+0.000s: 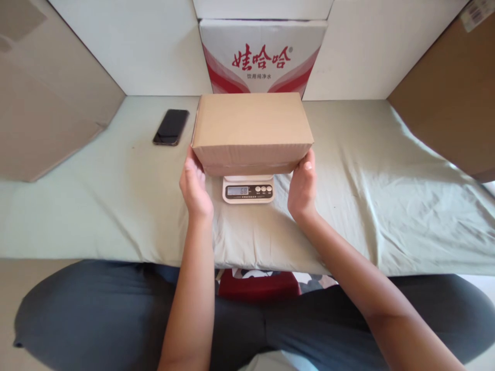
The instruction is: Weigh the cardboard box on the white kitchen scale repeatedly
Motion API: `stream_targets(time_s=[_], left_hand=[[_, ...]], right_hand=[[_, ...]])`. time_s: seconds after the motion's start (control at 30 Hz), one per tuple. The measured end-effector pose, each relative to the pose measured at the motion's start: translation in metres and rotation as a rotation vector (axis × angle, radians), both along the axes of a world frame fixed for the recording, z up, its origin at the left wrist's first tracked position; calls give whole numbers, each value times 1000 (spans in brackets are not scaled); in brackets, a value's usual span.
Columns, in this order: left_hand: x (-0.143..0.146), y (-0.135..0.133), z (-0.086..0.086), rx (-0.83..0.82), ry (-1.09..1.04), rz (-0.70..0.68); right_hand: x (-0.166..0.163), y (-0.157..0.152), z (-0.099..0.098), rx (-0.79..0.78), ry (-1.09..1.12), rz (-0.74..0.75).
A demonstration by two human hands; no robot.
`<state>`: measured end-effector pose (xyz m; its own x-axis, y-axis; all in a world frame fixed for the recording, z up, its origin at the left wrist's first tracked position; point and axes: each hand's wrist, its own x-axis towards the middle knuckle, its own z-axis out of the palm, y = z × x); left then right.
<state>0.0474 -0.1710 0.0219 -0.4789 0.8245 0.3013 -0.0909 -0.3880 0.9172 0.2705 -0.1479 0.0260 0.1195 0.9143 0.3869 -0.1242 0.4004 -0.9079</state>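
Observation:
A closed brown cardboard box (pixel 251 121) is directly over a small white digital kitchen scale (pixel 228 198). My left hand (pixel 195 183) grips its left side near the front lower corner. On the right side, my right hand (pixel 303 185) grips it in the same way, with the thumb along the front. The far fingers of both hands are hidden by the box. Below the box's front edge, the scale's display shows digits that look like 68, beside several round buttons. Whether the box's weight rests on the scale or in my hands, I cannot tell.
A black smartphone (pixel 171 127) lies left of the box on the pale green cloth (pixel 348 206). A white and red printed carton (pixel 263 56) stands behind. Large brown cardboard panels rise at the left (pixel 50 93) and right (pixel 452 98). A red object (pixel 259 286) shows below the front edge.

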Motion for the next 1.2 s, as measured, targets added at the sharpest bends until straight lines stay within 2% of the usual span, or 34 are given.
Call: stream_targets(time_s=[0.27,0.5,0.7,0.9,1.2], left_hand=[[-6,3,-6,17,19,15],[-6,5,-10,25,6,15],[-4,5,-11,1,17,14],[-1,4,-9,-4,-24,25],[-1,3,-6,-18,-10,33]], right_hand=[[9,13,-12,-61,59,-55],[9,21,-14,-133,189,-117],[11,25,-20,-90,136,-113],[10,24,-15,-125,203,-116],[15,30,-22,-107,139,-97]])
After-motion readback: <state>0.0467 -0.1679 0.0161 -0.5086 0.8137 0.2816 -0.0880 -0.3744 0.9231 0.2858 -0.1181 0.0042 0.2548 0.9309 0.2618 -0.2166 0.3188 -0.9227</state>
